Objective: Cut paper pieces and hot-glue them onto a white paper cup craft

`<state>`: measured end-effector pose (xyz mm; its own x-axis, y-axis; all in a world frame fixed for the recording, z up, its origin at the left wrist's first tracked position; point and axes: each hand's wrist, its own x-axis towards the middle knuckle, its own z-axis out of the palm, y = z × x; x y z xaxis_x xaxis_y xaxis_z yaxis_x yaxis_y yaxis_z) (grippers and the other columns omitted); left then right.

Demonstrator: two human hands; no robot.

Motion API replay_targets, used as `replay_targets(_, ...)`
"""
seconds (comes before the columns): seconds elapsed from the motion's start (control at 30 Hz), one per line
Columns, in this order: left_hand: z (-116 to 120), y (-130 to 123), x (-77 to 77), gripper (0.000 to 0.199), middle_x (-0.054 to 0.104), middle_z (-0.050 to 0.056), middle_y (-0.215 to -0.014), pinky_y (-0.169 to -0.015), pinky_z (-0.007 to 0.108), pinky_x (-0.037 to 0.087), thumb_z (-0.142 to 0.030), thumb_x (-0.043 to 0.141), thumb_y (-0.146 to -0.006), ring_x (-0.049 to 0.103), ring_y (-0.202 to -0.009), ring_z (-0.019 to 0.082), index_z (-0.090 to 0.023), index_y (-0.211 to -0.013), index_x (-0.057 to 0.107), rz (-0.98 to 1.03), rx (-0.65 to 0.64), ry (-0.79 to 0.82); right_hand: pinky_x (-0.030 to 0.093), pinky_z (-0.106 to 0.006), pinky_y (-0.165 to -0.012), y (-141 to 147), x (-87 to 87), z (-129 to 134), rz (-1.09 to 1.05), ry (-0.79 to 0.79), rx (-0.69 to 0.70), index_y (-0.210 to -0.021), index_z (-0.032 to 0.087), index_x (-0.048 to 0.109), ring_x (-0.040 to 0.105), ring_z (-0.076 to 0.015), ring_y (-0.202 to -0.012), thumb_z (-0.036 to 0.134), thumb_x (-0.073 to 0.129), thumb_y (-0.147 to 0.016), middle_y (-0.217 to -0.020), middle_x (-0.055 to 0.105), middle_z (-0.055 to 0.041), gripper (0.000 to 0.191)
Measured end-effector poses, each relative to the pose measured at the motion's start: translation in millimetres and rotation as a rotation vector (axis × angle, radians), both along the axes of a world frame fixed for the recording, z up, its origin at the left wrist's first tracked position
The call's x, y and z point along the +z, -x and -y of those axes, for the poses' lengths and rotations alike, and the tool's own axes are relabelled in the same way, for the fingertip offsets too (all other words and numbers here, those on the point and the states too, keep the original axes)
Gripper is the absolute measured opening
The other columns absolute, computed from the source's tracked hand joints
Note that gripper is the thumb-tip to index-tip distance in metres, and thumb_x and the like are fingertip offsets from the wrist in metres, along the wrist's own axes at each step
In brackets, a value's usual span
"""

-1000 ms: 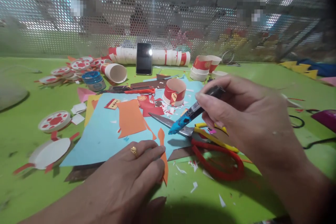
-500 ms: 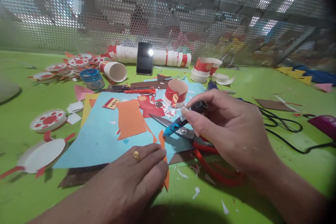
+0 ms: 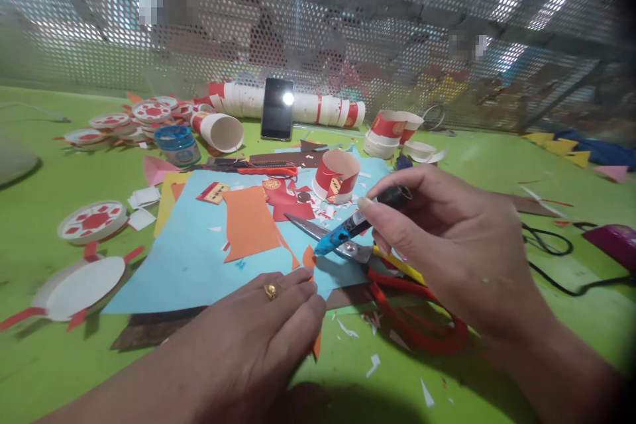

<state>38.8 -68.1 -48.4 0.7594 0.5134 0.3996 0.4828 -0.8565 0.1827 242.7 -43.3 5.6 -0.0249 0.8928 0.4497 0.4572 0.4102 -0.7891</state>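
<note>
My right hand (image 3: 447, 245) holds a blue and black marker pen (image 3: 348, 228) between thumb and fingers, its tip at the upper end of a narrow orange paper strip (image 3: 309, 257). My left hand (image 3: 268, 324), with a gold ring, lies flat with its fingers over the middle of that strip. Beneath is a light blue sheet (image 3: 183, 252). A larger orange piece (image 3: 251, 222) lies on the sheet, left of the pen. Red-handled scissors (image 3: 427, 338) rest under the pen and right hand, blades on the blue sheet. A red and white cup ring (image 3: 336, 175) stands behind the pen.
A phone (image 3: 277, 109) leans upright against a row of stacked paper cups (image 3: 243, 101). A blue paint jar (image 3: 177, 146), decorated paper discs (image 3: 93, 222) and a white oval piece (image 3: 87, 288) are on the left. Cups (image 3: 386, 132) stand back right, near a black cable (image 3: 561, 285).
My right hand and the marker have shifted slightly right, the tip now a little higher. My left hand has moved slightly right. A yellow stick is now visible by the scissors.
</note>
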Motion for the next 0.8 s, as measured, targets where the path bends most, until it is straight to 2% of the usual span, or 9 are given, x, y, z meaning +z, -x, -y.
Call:
replay_targets(0.13, 0.2, -0.6, 6.7, 0.033, 0.070, 0.010, -0.108, -0.085, 0.031, 0.053, -0.039, 0.054, -0.082, 0.065, -0.099, 0.024, -0.019, -0.108, 0.059, -0.045, 0.013, -0.023, 0.041, -0.023, -0.041, 0.8, -2.2, -0.7, 0.017, 0.008, 0.007, -0.080, 0.021, 0.065, 0.052, -0.0103, -0.050, 0.027, 0.069, -0.078, -0.062, 0.059, 0.0011, 0.008)
replay_targets(0.4, -0.4, 1.9, -8.2, 0.035, 0.069, 0.011, -0.111, -0.090, 0.035, 0.051, -0.040, 0.048, -0.085, 0.063, -0.101, 0.024, -0.018, -0.111, 0.056, 0.017, -0.003, -0.039, 0.042, -0.023, -0.043, 2.2, -3.0, 0.5, 0.017, 0.029, 0.019, -0.081, 0.021, 0.064, 0.052, -0.0102, -0.051, 0.028, 0.069, -0.078, -0.063, 0.059, 0.0014, 0.009)
replay_targets(0.63, 4.0, 1.4, 2.8, 0.033, 0.065, 0.012, -0.117, -0.095, 0.038, 0.049, -0.028, 0.053, -0.082, 0.059, -0.108, 0.025, -0.017, -0.113, 0.056, -0.032, 0.023, 0.071, 0.043, -0.023, -0.044, 0.9, -3.0, 0.5, 0.034, 0.019, 0.028, -0.082, 0.021, 0.064, 0.053, -0.0105, -0.052, 0.028, 0.069, -0.078, -0.064, 0.060, 0.0011, 0.009)
replay_targets(0.8, 2.1, 1.4, -2.5, 0.033, 0.065, 0.012, -0.117, -0.094, 0.039, 0.049, -0.030, 0.053, -0.081, 0.059, -0.108, 0.027, -0.017, -0.112, 0.058, -0.028, 0.014, 0.059, 0.043, -0.022, -0.043, 1.2, -4.0, 0.0, 0.055, 0.008, 0.025, -0.081, 0.020, 0.064, 0.052, -0.0097, -0.050, 0.029, 0.068, -0.078, -0.064, 0.060, 0.0012, 0.010)
